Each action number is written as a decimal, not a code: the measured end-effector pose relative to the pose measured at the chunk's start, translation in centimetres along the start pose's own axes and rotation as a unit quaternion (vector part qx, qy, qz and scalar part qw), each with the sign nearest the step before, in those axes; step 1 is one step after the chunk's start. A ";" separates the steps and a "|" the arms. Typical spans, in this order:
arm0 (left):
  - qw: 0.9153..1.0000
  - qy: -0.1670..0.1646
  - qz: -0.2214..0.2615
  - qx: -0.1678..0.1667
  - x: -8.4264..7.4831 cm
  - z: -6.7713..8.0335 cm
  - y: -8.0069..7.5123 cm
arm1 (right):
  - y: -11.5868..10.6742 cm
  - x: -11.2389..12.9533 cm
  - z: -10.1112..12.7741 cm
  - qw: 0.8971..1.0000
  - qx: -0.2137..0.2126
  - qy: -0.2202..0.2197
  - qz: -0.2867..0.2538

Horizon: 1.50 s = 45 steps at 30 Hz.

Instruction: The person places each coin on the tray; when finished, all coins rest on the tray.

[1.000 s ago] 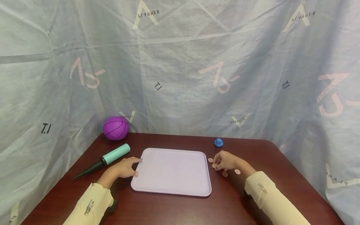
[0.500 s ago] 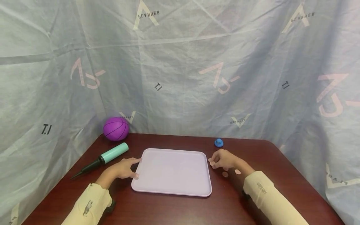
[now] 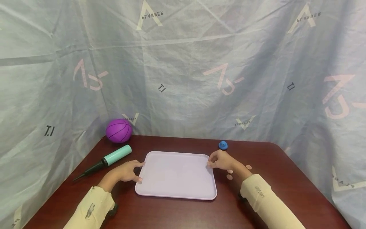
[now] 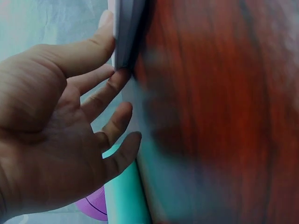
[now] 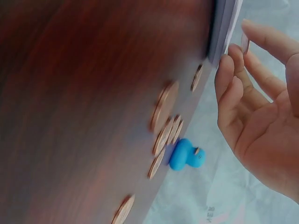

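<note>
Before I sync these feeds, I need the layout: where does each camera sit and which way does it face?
Head: worn on the head, looking forward and down at the table; both sleeves and hands show.
Left wrist: beside the left hand, facing the tray edge that the fingers touch.
Right wrist: beside the right hand, facing coins and a blue duck.
Shared: the tray appears in all three views.

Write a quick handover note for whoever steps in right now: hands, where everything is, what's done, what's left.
Left hand: fingers rest on the lilac tray's left edge.
Right hand: at the tray's right rim, pinching a coin.
Other coins lie on the table right of the tray, near a blue duck. Pump and purple ball sit far left.
Done: none on the tray.
Left: probably moving the coins across.
</note>
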State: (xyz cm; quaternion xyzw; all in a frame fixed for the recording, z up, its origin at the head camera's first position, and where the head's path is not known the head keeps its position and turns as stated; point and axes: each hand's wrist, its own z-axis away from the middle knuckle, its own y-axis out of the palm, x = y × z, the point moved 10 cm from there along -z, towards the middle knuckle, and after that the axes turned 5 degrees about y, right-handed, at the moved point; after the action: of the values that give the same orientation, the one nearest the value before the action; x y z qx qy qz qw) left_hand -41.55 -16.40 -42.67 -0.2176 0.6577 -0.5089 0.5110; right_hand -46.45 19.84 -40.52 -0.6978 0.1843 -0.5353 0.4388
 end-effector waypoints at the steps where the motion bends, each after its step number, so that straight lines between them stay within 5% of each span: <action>1: 1.000 0.000 0.003 -0.001 0.0 0.0 0.0 | 0.1 0.2 -0.2 1.000 -0.002 -0.005 -0.001; 15: 1.000 0.006 0.017 0.015 -0.1 -0.1 0.2 | 0.7 2.8 -1.9 0.999 -0.029 0.002 0.023; 45: 1.000 -0.004 0.027 0.016 0.1 0.0 0.8 | 5.6 7.8 -6.9 0.996 0.009 0.061 0.058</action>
State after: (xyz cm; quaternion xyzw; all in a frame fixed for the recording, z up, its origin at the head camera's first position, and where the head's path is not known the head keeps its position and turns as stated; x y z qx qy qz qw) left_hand -41.37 -16.14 -43.40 -0.1940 0.6529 -0.5047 0.5305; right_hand -48.70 8.29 -40.20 -0.6479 0.2459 -0.5521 0.4637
